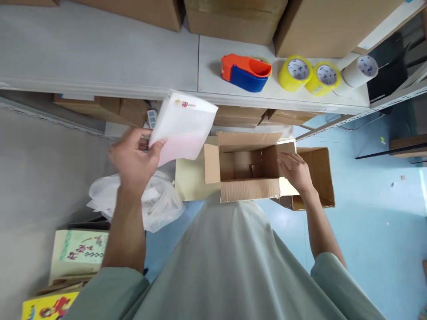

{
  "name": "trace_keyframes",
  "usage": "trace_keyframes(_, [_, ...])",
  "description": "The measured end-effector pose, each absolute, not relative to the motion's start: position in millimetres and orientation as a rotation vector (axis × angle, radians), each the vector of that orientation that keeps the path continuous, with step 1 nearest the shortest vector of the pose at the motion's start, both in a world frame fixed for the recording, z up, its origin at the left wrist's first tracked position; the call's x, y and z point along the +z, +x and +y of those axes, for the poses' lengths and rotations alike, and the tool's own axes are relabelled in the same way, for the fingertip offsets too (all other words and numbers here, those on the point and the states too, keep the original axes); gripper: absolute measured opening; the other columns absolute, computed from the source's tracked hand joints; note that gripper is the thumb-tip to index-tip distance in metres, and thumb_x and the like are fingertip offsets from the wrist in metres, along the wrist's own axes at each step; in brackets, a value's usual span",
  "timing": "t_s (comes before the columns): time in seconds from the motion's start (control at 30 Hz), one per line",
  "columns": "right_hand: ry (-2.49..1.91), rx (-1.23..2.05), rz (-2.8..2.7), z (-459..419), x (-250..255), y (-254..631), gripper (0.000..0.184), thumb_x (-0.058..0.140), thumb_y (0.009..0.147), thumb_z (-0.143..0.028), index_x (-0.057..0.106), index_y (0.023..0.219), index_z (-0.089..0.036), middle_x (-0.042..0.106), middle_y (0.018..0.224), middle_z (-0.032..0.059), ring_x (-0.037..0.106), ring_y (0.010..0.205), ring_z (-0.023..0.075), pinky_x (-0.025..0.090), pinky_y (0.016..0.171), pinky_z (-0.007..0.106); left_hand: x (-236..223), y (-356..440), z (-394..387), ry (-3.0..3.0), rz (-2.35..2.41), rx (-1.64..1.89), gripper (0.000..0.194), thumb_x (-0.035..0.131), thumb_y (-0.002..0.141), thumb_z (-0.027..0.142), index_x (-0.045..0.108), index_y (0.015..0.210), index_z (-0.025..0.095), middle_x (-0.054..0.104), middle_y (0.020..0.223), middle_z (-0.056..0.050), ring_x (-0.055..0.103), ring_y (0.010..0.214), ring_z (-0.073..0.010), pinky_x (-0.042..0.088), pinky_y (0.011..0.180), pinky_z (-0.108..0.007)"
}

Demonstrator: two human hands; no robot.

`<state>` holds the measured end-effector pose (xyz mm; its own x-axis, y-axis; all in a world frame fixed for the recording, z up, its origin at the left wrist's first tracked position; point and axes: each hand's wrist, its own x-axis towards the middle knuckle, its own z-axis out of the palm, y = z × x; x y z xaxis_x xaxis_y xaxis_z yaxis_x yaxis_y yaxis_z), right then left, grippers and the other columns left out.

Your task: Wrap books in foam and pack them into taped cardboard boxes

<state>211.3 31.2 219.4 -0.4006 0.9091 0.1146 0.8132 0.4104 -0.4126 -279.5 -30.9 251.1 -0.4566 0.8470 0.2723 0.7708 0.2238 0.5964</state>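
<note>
My left hand [138,153] pinches a white packet [187,122] by its lower left edge, thumb on top. The packet has a small red and yellow print near its top and a pinkish lower part; its exact kind I cannot tell. It hangs up and left of an open cardboard box [250,189], apart from it. The box stands with its flaps folded out, and its inside shows bare cardboard. My right hand [295,171] has its fingers closed on the box's right flap [286,147].
On the shelf [140,58] lie an orange and blue tape dispenser [247,73] and several tape rolls [295,73]. Large cartons [233,20] stand behind. A second open box [315,178] is at right. A white plastic bag [160,202] and printed boxes [83,246] are at left.
</note>
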Motion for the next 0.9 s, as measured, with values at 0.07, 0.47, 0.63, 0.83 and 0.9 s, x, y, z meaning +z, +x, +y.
trace_keyframes(0.07, [-1.454,0.444,-2.375,40.7,215.6,220.9,0.037,0.053,0.115,-0.038,0.082,0.134,-0.022,0.083,0.135,0.0141,0.077,0.118,0.0362,0.066,0.103,0.058,286.8,-260.3,-28.7,1.708,2.287,1.098,0.034,0.079,0.091,0.052,0.075,0.102,0.02,0.079,0.099,-0.001,0.073,0.083,-0.0183,0.057,0.078,-0.028])
trace_keyframes(0.47, [-1.375,0.54,-2.352,49.3,189.2,290.1,0.034,0.056,0.115,-0.036,0.079,0.137,-0.023,0.081,0.138,0.0129,0.074,0.126,0.0359,0.063,0.109,0.058,247.5,-94.2,47.4,2.16,1.736,0.227,0.023,0.067,0.104,0.026,0.08,0.122,0.032,0.082,0.126,0.0,0.077,0.103,-0.0249,0.055,0.09,-0.036])
trace_keyframes(0.63, [-1.419,0.544,-2.286,44.9,177.3,305.7,0.035,0.054,0.116,-0.039,0.08,0.135,-0.024,0.08,0.141,0.0126,0.07,0.135,0.0366,0.062,0.113,0.06,175.6,-56.4,64.8,2.132,1.619,0.025,0.025,0.065,0.105,0.024,0.08,0.124,0.031,0.082,0.13,-0.003,0.077,0.107,-0.0271,0.053,0.091,-0.037])
trace_keyframes(0.83, [-1.442,0.568,-2.231,39.6,167.9,310.9,0.035,0.054,0.116,-0.042,0.08,0.131,-0.026,0.076,0.149,0.0115,0.066,0.142,0.037,0.06,0.117,0.062,116.7,-38.7,76.5,2.04,1.552,-0.143,0.03,0.07,0.103,0.022,0.081,0.129,0.031,0.081,0.138,-0.005,0.076,0.119,-0.0282,0.051,0.099,-0.036])
trace_keyframes(0.9, [-1.457,0.592,-2.222,37.4,165.7,311.0,0.036,0.054,0.116,-0.044,0.08,0.132,-0.026,0.075,0.152,0.0121,0.066,0.141,0.0371,0.061,0.117,0.062,104.9,-38.0,77.6,2.032,1.533,-0.189,0.031,0.07,0.103,0.023,0.08,0.131,0.031,0.08,0.14,-0.006,0.076,0.121,-0.0283,0.051,0.101,-0.036])
